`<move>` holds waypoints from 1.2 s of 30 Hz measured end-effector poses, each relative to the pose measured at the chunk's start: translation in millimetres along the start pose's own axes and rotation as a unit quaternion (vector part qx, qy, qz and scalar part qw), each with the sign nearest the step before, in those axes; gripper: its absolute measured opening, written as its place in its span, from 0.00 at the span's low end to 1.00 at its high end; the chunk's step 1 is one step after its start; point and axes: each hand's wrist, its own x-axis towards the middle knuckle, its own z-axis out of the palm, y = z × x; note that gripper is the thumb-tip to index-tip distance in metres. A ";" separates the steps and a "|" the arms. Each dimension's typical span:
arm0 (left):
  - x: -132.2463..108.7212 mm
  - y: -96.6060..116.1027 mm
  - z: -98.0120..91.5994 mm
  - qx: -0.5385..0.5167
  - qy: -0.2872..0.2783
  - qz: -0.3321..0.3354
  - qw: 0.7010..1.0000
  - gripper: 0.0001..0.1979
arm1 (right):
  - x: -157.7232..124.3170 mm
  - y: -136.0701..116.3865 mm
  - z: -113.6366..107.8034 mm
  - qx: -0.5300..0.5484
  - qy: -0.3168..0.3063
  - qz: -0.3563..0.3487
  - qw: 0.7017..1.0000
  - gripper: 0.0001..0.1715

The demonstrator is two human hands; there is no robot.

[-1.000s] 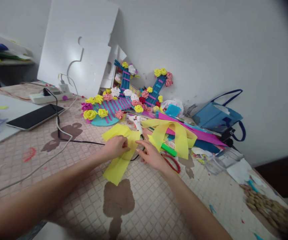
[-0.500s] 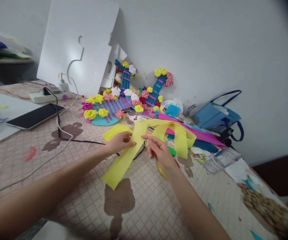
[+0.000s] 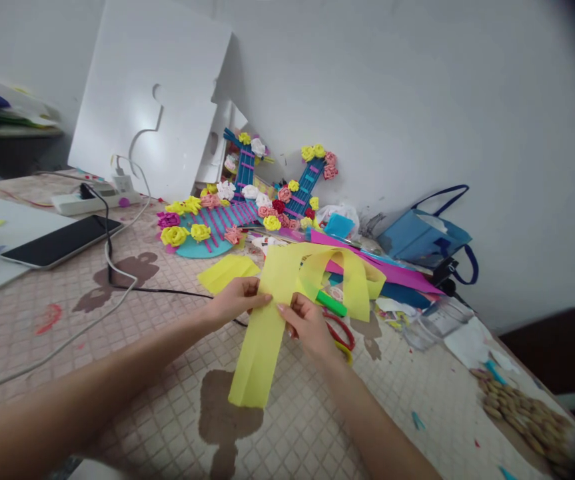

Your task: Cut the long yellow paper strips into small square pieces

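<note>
The yellow, crepe-like paper strip (image 3: 258,352) is now gripped at both long edges. Half a second ago, the right hand (image 3: 312,328) was placed higher, with its index finger extended at the edge; it has since been lowered, and the free end has been swung round to point nearly straight toward the wearer. A two-sided hold is thereby provided, by which the strip can be steadied and its width controlled.

The left edge is pinched between the thumb and fingers of the left hand (image 3: 236,299); the right edge is pinched likewise by the right hand, just opposite.

The strip is located in front of the wearer, over the cream worktop (image 3: 307,427) with its diamond pattern. It is thin, matt and long — faint lengthwise creases are shown near its squarely cut lower end, which overlies a dark brown printed patch (image 3: 224,430). Whether that end is touching the worktop cannot be told. At the top, the strip appears to be continued into a looped yellow length (image 3: 360,283).
</note>
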 end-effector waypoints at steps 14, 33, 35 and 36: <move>-4.0 1.7 3.5 -0.019 -0.004 0.005 1.000 0.15 | -4.5 -1.2 -0.4 -0.007 0.009 -0.018 1.000 0.12; -10.8 10.6 6.7 -0.104 0.022 -0.058 0.993 0.06 | -7.5 2.5 0.9 0.094 0.041 -0.033 0.994 0.06; -10.5 9.1 6.6 -0.097 0.033 -0.044 0.994 0.08 | -7.5 1.7 1.3 0.094 0.038 -0.042 0.994 0.08; -10.6 8.4 6.7 -0.094 0.041 -0.037 0.994 0.08 | -7.5 1.6 1.7 0.082 0.042 -0.050 0.994 0.08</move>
